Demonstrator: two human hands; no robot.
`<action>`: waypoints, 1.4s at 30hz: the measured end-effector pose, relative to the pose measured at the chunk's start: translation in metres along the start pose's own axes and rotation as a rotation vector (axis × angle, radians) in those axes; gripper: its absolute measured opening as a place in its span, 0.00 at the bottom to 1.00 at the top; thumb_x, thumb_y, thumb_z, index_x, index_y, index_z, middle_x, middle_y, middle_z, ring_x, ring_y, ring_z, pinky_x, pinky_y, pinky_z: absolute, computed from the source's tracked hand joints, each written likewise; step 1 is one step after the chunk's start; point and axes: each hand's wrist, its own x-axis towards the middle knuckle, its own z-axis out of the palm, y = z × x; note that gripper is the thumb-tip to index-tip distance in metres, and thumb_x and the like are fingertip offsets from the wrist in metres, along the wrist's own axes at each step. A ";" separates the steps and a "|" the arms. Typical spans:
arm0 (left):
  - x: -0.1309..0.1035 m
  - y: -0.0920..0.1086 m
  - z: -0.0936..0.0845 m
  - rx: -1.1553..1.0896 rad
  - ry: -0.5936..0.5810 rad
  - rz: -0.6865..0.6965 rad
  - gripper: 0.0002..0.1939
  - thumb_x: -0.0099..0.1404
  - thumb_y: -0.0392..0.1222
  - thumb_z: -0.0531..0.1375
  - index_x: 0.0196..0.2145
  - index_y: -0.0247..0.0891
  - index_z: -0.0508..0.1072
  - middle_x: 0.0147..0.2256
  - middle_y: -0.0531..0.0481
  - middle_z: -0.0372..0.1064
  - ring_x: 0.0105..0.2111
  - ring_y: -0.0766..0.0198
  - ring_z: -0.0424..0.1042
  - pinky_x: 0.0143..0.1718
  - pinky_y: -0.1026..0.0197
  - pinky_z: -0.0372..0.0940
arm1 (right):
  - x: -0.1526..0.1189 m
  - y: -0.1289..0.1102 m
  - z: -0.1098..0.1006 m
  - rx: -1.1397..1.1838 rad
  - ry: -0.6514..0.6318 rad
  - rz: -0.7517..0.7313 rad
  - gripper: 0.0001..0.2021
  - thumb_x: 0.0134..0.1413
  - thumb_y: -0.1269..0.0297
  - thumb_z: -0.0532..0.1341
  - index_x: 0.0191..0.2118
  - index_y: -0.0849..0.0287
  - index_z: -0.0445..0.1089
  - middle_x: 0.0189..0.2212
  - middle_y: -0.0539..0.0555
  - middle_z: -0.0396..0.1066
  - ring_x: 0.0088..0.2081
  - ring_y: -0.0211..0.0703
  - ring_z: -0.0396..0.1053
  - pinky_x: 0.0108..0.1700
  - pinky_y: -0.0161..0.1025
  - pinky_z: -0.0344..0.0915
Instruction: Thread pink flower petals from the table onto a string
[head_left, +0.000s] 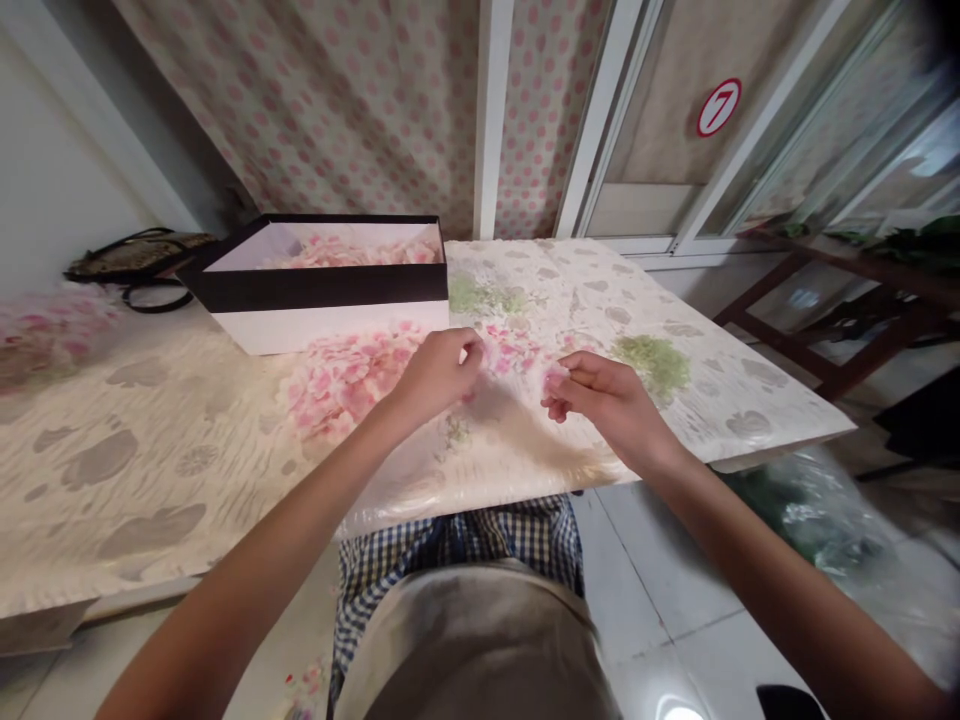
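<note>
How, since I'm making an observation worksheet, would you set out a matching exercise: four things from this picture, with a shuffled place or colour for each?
1. Box
2. Left hand
3. Right hand
4. Round sign

A. Beside the green clump on the right
B. Red-rimmed, showing a 7
C. White with a black band
D. Beside the heap of pink petals in front of the box

Pairs: 1-C, 2-D, 3-A, 4-B

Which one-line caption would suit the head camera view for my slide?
Left hand and right hand above a patterned tablecloth, beside pink petals and a black-rimmed white box holding more.
</note>
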 end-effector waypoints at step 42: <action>-0.111 0.056 0.004 -1.189 0.071 -0.291 0.23 0.58 0.34 0.64 0.50 0.44 0.63 0.33 0.55 0.65 0.31 0.71 0.66 0.34 0.70 0.63 | -0.050 -0.021 0.034 0.071 -0.145 0.017 0.14 0.51 0.70 0.63 0.44 0.53 0.64 0.27 0.44 0.64 0.30 0.34 0.67 0.36 0.34 0.62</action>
